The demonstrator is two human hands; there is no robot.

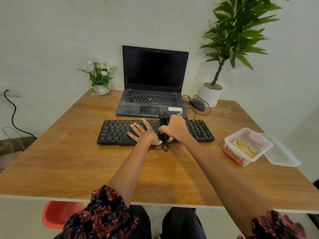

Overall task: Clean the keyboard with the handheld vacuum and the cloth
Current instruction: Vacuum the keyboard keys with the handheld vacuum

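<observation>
Two hands over keyboard (198, 130); left hand (143, 133) flat on keys, fingers straight; right hand (174, 129) wrapped round upright handheld vacuum (164, 119), nozzle down mid-keyboard; cloth (243, 146) in box (231, 152) right of keyboard, nearer right hand.

Count: one keyboard (155, 131), one laptop (152, 83), one mouse (197, 104), two potted plants (101, 78) (224, 54), one container (246, 146), one lid (283, 156), two hands (143, 132) (174, 129).

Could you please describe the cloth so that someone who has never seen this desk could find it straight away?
Start at the wooden table and look to its right side, right of the black keyboard. There stands a clear plastic box with red clips, its lid lying beside it. The cloth is the folded mustard fabric inside, the only soft item there.
</observation>
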